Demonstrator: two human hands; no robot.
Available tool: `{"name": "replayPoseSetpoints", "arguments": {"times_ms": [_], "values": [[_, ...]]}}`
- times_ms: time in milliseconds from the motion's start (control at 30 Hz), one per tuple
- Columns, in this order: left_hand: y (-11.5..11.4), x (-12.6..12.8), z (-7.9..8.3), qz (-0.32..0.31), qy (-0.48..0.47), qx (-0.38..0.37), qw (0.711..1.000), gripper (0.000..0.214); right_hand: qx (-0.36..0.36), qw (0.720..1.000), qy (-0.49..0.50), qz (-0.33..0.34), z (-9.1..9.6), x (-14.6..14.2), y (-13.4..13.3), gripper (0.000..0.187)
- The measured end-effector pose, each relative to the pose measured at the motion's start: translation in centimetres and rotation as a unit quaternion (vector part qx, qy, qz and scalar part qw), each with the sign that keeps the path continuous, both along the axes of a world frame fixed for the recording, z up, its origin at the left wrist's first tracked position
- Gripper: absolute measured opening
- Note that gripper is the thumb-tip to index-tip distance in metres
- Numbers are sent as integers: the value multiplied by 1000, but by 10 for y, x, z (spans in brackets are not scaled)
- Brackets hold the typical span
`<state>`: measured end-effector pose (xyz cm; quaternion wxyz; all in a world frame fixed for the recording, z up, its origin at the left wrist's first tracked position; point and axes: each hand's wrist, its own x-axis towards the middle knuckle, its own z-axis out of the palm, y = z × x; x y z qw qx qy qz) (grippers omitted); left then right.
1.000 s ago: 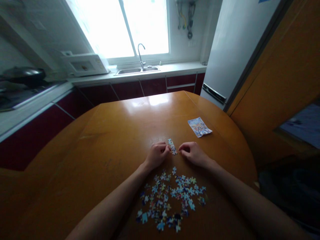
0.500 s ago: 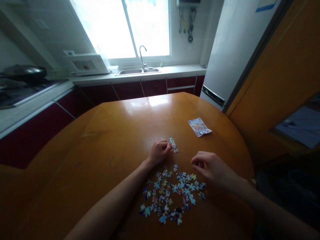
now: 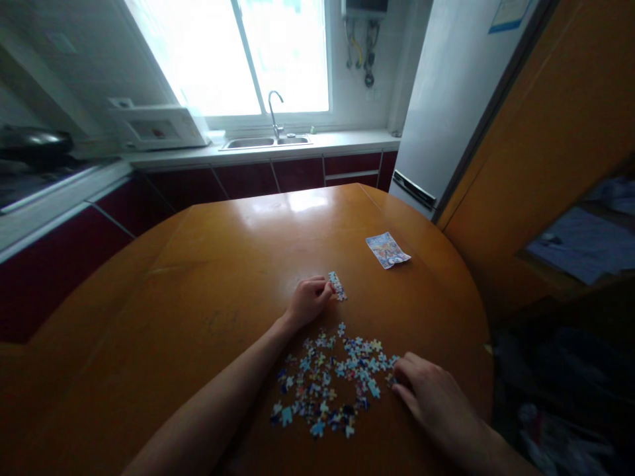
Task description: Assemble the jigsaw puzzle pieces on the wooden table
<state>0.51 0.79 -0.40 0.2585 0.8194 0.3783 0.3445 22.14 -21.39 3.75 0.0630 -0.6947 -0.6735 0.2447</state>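
Near the middle of the table, my left hand [image 3: 310,300] is closed, its thumb and fingertips holding the near-left edge of a short strip of joined jigsaw pieces [image 3: 338,287]. Nearer to me lies a spread of loose jigsaw pieces [image 3: 317,365], mostly light blue with some dark and multicoloured ones. At the right rim of this spread is my right hand [image 3: 432,391]; its fingers are curved, with thumb and forefinger apart beside a few pieces. One loose piece [image 3: 341,328] lies between the strip and the spread.
A creased printed sheet [image 3: 387,250] lies on the wooden table [image 3: 238,258], right of the strip. Beyond the table stand a counter with a sink [image 3: 251,142], a microwave [image 3: 156,127] and a fridge [image 3: 449,92]. A pan [image 3: 37,142] sits on the stove at left.
My right hand has come down toward me to the right rim of the loose pieces. My left hand stays at the strip. The whole view has shifted slightly.
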Motion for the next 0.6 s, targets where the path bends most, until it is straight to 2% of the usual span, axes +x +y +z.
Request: {"name": "replayPoseSetpoints", "arguments": {"times_ms": [133, 300, 433, 500, 600], "values": [[1, 0, 0, -6, 3, 0, 1000, 40, 8, 999, 33, 18, 1, 0, 0, 10], [0, 0, 1, -3, 0, 1, 1000, 40, 14, 987, 155, 41, 13, 6, 16, 9], [-1, -1, 2, 9, -13, 18, 1000, 38, 50, 958, 282, 26, 20, 7, 61, 8], [-2, -1, 4, 12, -19, 25, 999, 37, 94, 934, 344, -1, 18, 5, 90, 7], [-4, -2, 8, 5, -29, 32, 999, 37, 122, 911, 394, -8, 7, 1, 131, 19]]}}
